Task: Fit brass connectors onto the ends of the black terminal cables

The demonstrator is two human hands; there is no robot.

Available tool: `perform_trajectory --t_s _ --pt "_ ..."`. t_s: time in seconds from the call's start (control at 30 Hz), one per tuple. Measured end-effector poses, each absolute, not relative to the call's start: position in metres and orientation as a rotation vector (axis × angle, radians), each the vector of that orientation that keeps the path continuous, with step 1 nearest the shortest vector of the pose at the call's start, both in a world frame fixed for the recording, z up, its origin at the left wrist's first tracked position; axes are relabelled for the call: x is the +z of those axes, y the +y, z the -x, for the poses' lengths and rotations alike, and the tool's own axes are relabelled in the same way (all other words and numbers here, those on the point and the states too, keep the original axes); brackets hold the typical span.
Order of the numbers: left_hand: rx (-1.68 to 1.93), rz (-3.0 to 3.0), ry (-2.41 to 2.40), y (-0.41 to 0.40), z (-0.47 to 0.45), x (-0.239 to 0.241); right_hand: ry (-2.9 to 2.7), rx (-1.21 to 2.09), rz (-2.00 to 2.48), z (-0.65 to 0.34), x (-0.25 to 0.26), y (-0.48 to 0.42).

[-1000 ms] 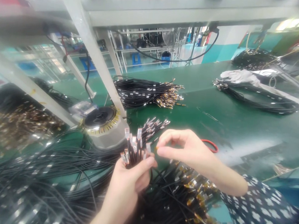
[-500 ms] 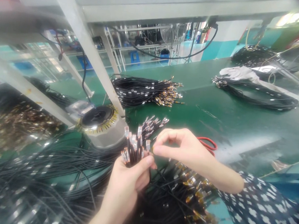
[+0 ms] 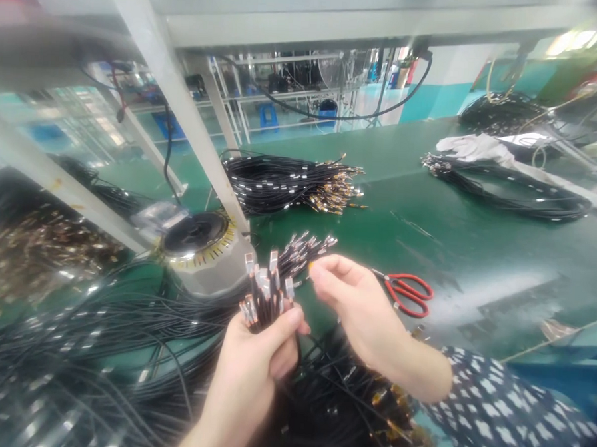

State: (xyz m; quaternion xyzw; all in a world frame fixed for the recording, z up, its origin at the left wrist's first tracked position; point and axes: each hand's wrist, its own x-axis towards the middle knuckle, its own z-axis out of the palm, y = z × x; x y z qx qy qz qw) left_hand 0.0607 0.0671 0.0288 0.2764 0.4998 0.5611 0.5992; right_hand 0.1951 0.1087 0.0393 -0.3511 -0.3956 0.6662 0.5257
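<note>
My left hand is closed round a bunch of black cables, whose silvery connector ends point upward. To its right, my right hand is closed in a pinch, with a small yellow piece at the fingertips. The two hands are apart. Behind the held bunch, more black cables with silvery ends lie on the green table. A grey round dispenser with a black top and yellow strips round its rim stands to the left.
Red-handled scissors lie right of my right hand. Farther back rests a cable coil with yellowish ends. Loose black cables spread across the left front. A slanted white post rises beside the dispenser. A white glove lies at the back right.
My right hand has moved up and slightly away from the held cables, carrying the yellow piece. More of the red-handled scissors shows. My left hand keeps its grip, shifted slightly left.
</note>
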Motion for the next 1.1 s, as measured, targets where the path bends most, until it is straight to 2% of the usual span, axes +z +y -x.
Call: perform_trajectory --t_s 0.17,0.33,1.1 --pt "1.297 -0.622 1.144 0.067 -0.061 0.031 -1.206 1.677 0.823 -0.198 0.030 0.109" --pt "1.289 -0.627 1.152 0.068 -0.062 0.032 -1.338 1.494 0.925 -0.202 0.043 0.107" --pt "1.257 -0.675 1.139 0.067 -0.059 0.029 -1.379 1.543 0.938 -0.200 0.045 0.110"
